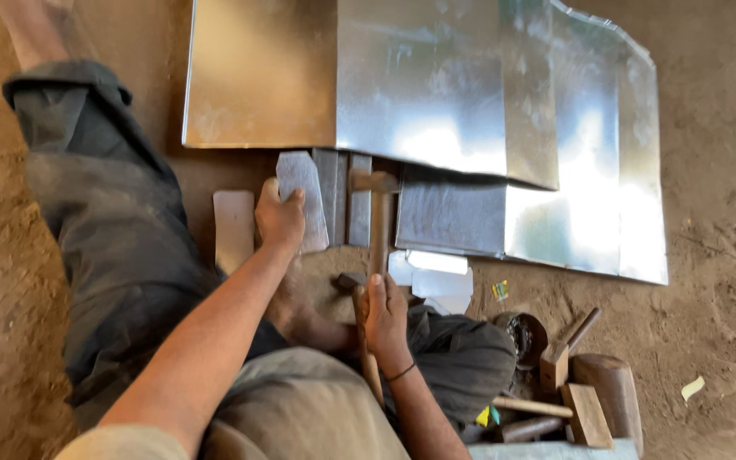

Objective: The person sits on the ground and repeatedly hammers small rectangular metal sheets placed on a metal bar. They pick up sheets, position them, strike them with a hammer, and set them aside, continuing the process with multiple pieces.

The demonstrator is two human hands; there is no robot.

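My left hand (278,217) grips a small grey piece of sheet metal (300,200) by its near left edge, holding it on the ground beside several narrow metal strips (347,200). My right hand (385,317) is shut on the wooden handle of a hammer (377,223), whose head (374,181) points away from me, over the strips. Both arms reach forward over my bent legs in dark trousers.
Large shiny metal sheets (436,85) lie overlapped on the dirt ground ahead. A pale flat piece (233,226) lies left of my left hand. Small offcuts (440,281) lie to the right. Wooden mallets and blocks (585,388) are piled at lower right.
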